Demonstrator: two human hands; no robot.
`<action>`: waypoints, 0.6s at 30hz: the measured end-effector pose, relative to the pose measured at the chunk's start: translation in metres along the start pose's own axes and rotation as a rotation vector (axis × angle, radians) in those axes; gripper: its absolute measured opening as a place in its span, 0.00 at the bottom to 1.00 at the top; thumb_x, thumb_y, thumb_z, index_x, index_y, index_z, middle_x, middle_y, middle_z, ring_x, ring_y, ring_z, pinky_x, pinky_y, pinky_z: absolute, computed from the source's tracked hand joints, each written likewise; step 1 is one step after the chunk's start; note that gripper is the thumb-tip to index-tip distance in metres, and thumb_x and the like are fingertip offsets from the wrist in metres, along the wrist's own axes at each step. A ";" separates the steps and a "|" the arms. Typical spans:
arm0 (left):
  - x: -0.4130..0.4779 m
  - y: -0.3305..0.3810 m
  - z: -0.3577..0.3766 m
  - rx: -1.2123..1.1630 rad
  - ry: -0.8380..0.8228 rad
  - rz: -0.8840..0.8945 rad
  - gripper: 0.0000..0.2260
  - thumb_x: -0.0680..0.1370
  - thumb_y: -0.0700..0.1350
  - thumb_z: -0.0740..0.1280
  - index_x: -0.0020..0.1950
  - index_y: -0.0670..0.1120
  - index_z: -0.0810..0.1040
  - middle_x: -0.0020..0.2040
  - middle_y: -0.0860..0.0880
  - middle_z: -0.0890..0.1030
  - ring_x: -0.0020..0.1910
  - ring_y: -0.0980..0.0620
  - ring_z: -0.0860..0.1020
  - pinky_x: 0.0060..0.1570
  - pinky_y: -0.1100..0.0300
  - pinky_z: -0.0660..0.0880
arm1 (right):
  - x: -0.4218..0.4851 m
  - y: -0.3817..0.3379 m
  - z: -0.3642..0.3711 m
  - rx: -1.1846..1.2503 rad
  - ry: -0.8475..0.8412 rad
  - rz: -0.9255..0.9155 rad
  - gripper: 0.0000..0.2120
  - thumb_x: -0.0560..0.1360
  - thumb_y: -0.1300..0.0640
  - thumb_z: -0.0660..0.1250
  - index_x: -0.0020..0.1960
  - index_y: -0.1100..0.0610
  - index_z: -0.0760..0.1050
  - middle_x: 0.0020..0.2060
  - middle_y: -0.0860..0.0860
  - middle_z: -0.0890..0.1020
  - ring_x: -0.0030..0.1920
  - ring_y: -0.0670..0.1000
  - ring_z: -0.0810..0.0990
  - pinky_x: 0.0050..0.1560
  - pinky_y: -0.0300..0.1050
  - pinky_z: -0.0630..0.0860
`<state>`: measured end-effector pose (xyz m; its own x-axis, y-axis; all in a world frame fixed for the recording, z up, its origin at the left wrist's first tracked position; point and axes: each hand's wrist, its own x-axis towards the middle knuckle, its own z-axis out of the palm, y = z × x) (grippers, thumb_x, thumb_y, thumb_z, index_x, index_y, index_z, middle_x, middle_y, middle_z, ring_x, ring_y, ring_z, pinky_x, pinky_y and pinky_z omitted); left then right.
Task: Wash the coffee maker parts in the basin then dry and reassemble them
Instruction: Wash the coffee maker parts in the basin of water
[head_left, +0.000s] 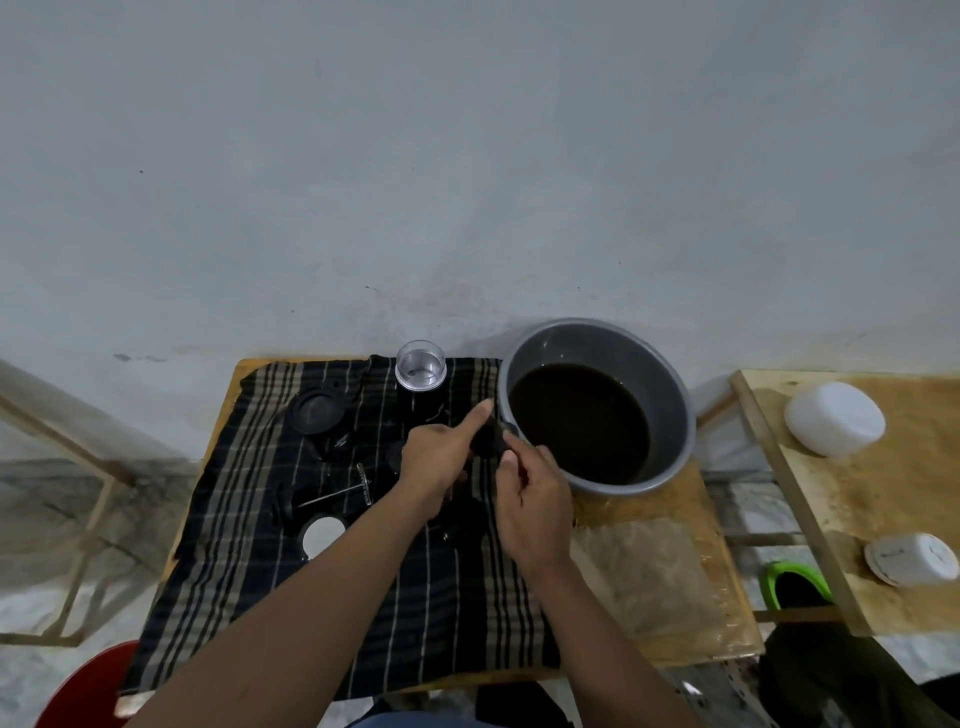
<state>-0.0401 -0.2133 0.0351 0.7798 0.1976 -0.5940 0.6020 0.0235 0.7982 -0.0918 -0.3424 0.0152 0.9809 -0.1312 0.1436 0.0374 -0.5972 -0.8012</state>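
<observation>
Small dark part (487, 441) is held up betw. both grips, just over the striped cloth (249, 545) and right beside the near-left rim of the basin (680, 410), not in the water. Left grip (441, 460) is clenched on the part from the left, w/ index finger stretched straight twd the basin rim. Right grip (535, 501) is curled onto it from the right, thumb tucked against it. Basin is seen part-filled w/ dark brown water, set at the far right of the bench (691, 499). Other bits are laid out on the cloth: clear cup (421, 364) stood upright at the far edge, black round cap (317, 410) to its left, thin metal rod (358, 486) and white disc (323, 535) nearer. On a second bench (883, 493) to the right, well apart, a white tub (834, 418) and a smaller white pot (909, 558) are spotted.
</observation>
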 end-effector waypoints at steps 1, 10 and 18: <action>0.001 0.005 0.006 -0.049 -0.013 -0.013 0.33 0.66 0.68 0.76 0.44 0.36 0.83 0.38 0.37 0.83 0.33 0.47 0.78 0.35 0.56 0.75 | 0.005 0.001 -0.005 -0.027 0.001 -0.033 0.25 0.82 0.43 0.53 0.70 0.52 0.76 0.50 0.43 0.79 0.49 0.42 0.78 0.51 0.43 0.77; 0.005 0.034 0.058 -0.215 -0.168 -0.144 0.24 0.70 0.60 0.78 0.52 0.40 0.86 0.44 0.42 0.87 0.38 0.47 0.82 0.41 0.53 0.80 | 0.045 0.028 -0.044 -0.177 0.014 -0.216 0.25 0.83 0.44 0.52 0.74 0.52 0.73 0.49 0.46 0.79 0.42 0.47 0.77 0.45 0.50 0.74; 0.052 0.045 0.121 -0.248 -0.176 -0.171 0.17 0.77 0.51 0.74 0.61 0.44 0.82 0.53 0.44 0.87 0.40 0.50 0.83 0.38 0.58 0.77 | 0.099 0.077 -0.074 0.404 0.148 0.337 0.12 0.84 0.55 0.60 0.62 0.54 0.79 0.46 0.52 0.82 0.42 0.47 0.81 0.44 0.37 0.78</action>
<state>0.0481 -0.3202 0.0276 0.7022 -0.0013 -0.7120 0.6830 0.2837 0.6731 -0.0059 -0.4600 0.0108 0.9149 -0.3903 -0.1029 -0.1754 -0.1548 -0.9723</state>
